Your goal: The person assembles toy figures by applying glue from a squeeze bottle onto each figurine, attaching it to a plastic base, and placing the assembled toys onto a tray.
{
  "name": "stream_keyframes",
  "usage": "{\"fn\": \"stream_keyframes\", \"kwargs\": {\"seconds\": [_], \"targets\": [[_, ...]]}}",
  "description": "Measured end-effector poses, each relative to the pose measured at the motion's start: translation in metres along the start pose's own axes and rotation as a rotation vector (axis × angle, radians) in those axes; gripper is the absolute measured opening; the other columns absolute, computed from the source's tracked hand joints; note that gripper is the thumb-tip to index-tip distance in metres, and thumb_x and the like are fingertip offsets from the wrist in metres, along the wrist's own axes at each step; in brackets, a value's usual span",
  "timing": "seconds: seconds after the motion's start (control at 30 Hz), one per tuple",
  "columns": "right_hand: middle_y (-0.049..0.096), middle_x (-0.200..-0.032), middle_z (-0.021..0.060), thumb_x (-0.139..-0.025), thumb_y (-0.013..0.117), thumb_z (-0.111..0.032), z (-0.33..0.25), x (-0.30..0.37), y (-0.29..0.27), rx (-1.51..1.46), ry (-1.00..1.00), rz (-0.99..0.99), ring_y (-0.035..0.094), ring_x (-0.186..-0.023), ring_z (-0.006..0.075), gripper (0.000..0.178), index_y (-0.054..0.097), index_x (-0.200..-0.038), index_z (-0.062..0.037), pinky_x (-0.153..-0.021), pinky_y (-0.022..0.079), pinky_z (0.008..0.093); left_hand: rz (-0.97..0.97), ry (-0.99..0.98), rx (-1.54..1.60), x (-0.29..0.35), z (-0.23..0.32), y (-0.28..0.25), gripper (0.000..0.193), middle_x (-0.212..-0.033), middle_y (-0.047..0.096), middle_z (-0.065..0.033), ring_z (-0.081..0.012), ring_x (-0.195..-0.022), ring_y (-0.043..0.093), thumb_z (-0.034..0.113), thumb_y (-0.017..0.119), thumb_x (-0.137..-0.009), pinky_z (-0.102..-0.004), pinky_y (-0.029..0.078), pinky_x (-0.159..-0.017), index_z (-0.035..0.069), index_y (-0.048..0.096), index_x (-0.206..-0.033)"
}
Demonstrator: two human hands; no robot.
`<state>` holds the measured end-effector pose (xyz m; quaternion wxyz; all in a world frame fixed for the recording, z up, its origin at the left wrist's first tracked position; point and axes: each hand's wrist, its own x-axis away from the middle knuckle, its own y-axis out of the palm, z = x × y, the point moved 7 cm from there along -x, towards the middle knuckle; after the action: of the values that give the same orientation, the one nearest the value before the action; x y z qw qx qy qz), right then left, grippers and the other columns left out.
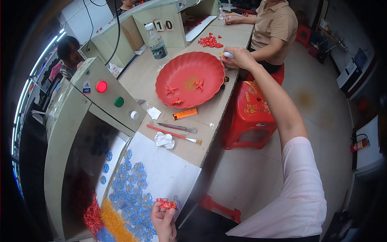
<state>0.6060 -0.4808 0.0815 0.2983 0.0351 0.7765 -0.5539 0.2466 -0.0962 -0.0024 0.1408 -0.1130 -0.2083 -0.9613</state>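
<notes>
Fingers (155,209) of the left hand (164,224), nearly together, pinch a red figurine (166,204); the right hand (242,59) is curled around a white, yellow-tipped tube (228,55).

Left hand (163,222): one, low, fingertips up, closed in a pinch. Right arm (284,109): one, stretched forward; right hand (242,59) gripping, fingers curled.

The small red moulded figurine (166,204) looks like glossy plastic; the round scalloped red plate (177,70) looks like smooth plastic with a softer, nearly matt sheen. The square red stool (252,97) is shiny hard plastic, the tall clear bottle (156,42) transparent plastic. The blue flower-shaped pieces (133,179) look translucent. The flat white sheet (173,169) seems matt and papery, the crumpled white wad (164,140) wrinkled tissue.
</notes>
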Motion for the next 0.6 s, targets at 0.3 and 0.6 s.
{"fn": "stream_keyframes", "kwargs": {"seconds": [0.3, 0.6], "targets": [[0.058, -0.082, 0.0145, -0.074, 0.058, -0.028, 0.007, -0.005, 0.006, 0.015, -0.046, 0.128, 0.055, -0.077, 0.0342, 0.024, 0.054, -0.087, -0.0081, -0.066, 0.044, 0.0396, 0.0, -0.038, -0.007, -0.001, -0.006, 0.008, 0.033, -0.084, 0.056, -0.0066, -0.0128, -0.076, 0.055, -0.003, 0.061, -0.07, -0.0233, 0.045, -0.073, 0.001, 0.047, -0.099], [0.058, -0.081, 0.0149, -0.071, 0.06, -0.022, 0.017, -0.01, 0.015, -0.032, -0.002, 0.038, 0.057, -0.077, 0.0321, 0.018, 0.059, -0.08, -0.0069, -0.068, 0.044, 0.0384, 0.007, -0.05, -0.019, 0.0, -0.007, 0.003, 0.032, -0.085, 0.057, -0.0079, -0.0136, -0.078, 0.056, -0.004, 0.059, -0.071, -0.0245, 0.045, -0.073, 0.001, 0.047, -0.1]]}}
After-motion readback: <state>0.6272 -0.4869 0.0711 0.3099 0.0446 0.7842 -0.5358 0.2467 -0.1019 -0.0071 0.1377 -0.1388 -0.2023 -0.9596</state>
